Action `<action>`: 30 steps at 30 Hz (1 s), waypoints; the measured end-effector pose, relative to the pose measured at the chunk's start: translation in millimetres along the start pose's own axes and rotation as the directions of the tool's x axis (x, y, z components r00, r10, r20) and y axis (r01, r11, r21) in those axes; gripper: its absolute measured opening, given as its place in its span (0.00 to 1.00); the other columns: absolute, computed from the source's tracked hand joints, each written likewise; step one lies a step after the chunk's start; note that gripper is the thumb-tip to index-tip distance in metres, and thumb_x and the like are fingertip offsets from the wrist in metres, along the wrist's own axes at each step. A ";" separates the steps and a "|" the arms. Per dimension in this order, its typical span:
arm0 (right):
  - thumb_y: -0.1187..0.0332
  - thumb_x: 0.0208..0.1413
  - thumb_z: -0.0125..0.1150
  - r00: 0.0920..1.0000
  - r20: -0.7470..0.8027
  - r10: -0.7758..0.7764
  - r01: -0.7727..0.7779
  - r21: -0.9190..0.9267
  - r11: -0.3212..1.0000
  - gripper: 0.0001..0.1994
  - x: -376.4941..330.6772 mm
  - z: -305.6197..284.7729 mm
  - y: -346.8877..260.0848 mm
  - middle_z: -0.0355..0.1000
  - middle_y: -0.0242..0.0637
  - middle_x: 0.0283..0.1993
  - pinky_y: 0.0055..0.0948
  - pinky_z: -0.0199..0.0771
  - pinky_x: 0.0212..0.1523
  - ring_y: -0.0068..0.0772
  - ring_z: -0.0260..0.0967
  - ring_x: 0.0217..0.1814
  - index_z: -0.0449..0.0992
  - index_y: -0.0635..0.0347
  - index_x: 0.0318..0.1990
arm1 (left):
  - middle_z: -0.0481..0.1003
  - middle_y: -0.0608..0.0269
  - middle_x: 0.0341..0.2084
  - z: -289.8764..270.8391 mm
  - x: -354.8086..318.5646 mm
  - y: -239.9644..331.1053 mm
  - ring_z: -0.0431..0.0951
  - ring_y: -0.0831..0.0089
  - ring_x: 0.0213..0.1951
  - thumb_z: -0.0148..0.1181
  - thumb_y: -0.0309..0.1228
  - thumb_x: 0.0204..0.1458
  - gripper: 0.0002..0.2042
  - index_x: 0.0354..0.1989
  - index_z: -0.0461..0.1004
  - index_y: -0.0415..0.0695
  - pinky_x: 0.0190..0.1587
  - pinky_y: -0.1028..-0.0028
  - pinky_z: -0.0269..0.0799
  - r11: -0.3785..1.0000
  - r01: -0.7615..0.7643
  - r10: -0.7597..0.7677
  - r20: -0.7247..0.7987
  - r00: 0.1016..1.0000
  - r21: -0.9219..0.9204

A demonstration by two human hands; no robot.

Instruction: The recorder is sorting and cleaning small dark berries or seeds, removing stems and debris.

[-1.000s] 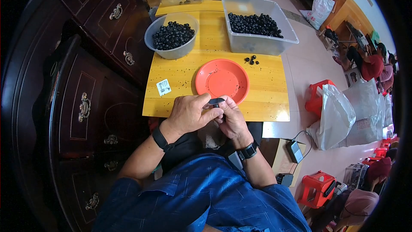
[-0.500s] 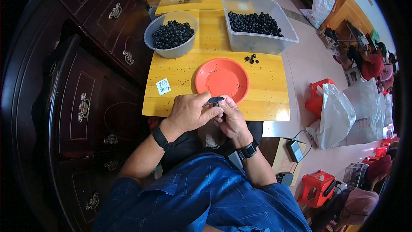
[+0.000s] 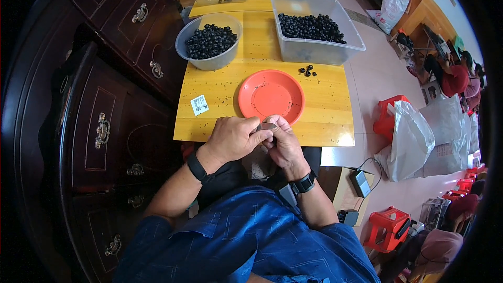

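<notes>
Just in front of the table's near edge, my two hands meet, fingers closed. My left hand (image 3: 233,135) grips a small knife, whose short blade (image 3: 268,126) points right, across to the other hand's fingertips. My right hand (image 3: 284,141) pinches a small black piece under the blade; fingers hide most of it. Directly beyond the hands lies a shallow red plate (image 3: 270,81) with dark crumbs in it. Several loose black round pieces with pale holes (image 3: 308,71) lie on the table beyond the plate, to its right.
A round clear tub (image 3: 196,63) and a rectangular clear bin (image 3: 319,56) hold many black pieces. More bins stand farther back. A white label (image 3: 199,105) lies on the yellow table (image 3: 220,84). Dark drawers (image 3: 120,126) flank the left; red stools (image 3: 387,230) and other people are right.
The knife blade has turned, showing a lighter face now, and sits slightly lower. My left fingers have shifted a little closer round the knife; both hands stay in the same place.
</notes>
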State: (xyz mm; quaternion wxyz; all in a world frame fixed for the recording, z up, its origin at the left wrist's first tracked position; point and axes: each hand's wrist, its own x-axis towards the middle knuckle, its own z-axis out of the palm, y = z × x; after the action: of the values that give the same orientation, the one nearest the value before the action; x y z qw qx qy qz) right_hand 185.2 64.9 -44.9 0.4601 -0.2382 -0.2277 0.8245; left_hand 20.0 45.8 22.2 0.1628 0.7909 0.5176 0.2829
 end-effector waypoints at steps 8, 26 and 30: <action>0.61 0.65 0.57 0.998 0.027 0.054 -0.056 0.095 0.994 0.07 0.9 0.5 -3.2 0.70 0.23 0.33 0.12 0.61 0.24 0.11 0.61 0.26 0.73 0.53 0.38 | 0.72 0.63 0.16 -6.5 0.4 7.8 0.72 0.71 0.17 0.69 0.34 0.51 0.12 0.41 0.76 0.43 0.23 0.72 0.66 0.970 0.028 -0.059 -0.123 0.991 -0.240; 0.60 0.67 0.52 0.937 -0.074 0.341 -0.265 0.483 0.834 0.13 -2.8 -1.1 1.4 0.73 0.45 0.53 0.30 0.78 0.46 0.36 0.74 0.48 0.72 0.61 0.47 | 0.73 0.57 0.19 -73.5 64.8 -47.7 0.73 0.72 0.21 0.65 0.35 0.54 0.18 0.50 0.74 0.38 0.27 0.71 0.70 0.980 0.196 -0.195 -0.401 0.895 -0.039; 0.63 0.68 0.49 0.957 -0.027 0.289 -0.231 0.531 0.815 0.14 1.3 6.8 -5.9 0.69 0.51 0.58 0.39 0.73 0.60 0.44 0.69 0.59 0.72 0.65 0.51 | 0.73 0.57 0.19 -42.0 36.2 -26.1 0.75 0.67 0.22 0.67 0.36 0.51 0.20 0.50 0.75 0.41 0.27 0.68 0.70 0.976 0.215 -0.215 -0.168 0.962 -0.018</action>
State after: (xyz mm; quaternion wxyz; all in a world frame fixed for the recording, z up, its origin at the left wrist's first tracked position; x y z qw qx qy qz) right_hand 184.3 67.7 -36.3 0.4017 -0.1768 0.0642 0.8962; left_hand -13.8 88.0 51.0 0.1479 0.7031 0.6125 0.3295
